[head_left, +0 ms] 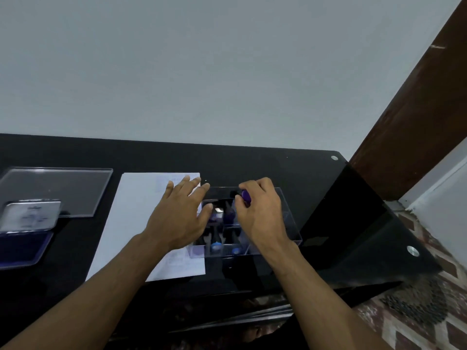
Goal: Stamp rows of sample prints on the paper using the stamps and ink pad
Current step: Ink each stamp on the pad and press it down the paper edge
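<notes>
A white sheet of paper [136, 213] lies on the black glass table, with faint prints near its top right and bottom right. Beside its right edge stands a clear plastic compartment box [290, 218] holding several stamps with blue and purple tops [216, 246]. My right hand [262, 213] hovers over the box and pinches a purple stamp [245, 196] in its fingertips. My left hand [180, 213] lies flat with straight fingers over the paper's right side and the box's left edge. An open blue ink pad [24, 245] sits at the far left.
The ink pad's raised lid [31, 215] and a clear plastic box lid [58, 188] lie at the left. The black glass table [278, 168] ends at the right with metal studs [412, 250]. A brown door frame [417, 117] and patterned floor are beyond.
</notes>
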Motion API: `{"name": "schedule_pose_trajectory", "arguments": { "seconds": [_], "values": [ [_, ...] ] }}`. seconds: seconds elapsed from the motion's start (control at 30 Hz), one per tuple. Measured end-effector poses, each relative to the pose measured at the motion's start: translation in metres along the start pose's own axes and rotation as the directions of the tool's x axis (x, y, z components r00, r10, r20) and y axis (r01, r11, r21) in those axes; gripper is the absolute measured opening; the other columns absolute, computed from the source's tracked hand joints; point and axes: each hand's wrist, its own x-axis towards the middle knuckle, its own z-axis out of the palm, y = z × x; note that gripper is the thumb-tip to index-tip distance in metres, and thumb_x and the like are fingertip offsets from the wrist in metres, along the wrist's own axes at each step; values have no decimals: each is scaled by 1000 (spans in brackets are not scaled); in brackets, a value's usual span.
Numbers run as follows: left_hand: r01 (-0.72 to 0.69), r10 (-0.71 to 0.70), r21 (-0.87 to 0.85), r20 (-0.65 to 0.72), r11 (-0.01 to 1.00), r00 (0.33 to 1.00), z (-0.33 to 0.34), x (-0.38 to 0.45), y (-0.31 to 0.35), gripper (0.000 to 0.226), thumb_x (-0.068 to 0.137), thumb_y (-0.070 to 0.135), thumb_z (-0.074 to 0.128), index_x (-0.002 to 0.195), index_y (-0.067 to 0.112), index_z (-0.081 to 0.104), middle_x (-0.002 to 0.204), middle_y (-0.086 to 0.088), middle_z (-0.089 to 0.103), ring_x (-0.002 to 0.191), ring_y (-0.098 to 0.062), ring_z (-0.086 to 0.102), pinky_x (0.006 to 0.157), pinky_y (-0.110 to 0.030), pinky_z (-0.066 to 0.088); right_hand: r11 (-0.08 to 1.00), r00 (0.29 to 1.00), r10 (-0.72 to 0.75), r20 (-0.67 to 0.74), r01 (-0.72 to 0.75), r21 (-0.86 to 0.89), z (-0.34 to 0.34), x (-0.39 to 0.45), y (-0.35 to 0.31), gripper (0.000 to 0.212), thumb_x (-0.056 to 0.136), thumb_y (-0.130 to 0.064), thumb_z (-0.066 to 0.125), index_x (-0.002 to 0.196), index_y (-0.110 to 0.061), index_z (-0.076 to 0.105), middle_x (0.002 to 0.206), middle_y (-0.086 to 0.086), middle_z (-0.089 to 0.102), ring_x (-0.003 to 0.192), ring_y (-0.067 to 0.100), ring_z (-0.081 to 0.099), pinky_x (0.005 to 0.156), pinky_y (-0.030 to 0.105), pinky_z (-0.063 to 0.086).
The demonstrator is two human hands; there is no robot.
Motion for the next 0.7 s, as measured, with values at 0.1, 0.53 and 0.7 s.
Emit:
{"name": "schedule_pose_trajectory", "arguments": {
  "seconds": [0.1,0.53,0.7],
  "values": [
    [45,-45,2,-11,999,999,-14,-25,-26,83,88,66,5,156,26,32,165,0,25,155,-21,12,126,-46,6,999,1000,-26,17,26,33,17,-2,-30,21,91,-22,68,111,-19,64,109,-9,44,78,4,47,67,8,44],
    [316,-312,57,-76,947,947,-75,-137,-151,69,95,60,22,155,28,29,165,-1,24,154,-20,12,125,-46,13,959,960,-211,186,166,231,109,-26,-170,22,88,-19,69,110,-17,67,106,-7,50,76,-6,48,69,-6,33],
    [394,-383,80,-127,916,915,-83,-177,-195,67,95,58,24,151,24,38,158,-2,37,150,-21,24,124,-48,17,936,914,-282,291,195,294,142,-36,-213,25,88,-24,69,113,-21,67,107,-10,47,84,2,50,69,-2,36]
  ]
}}
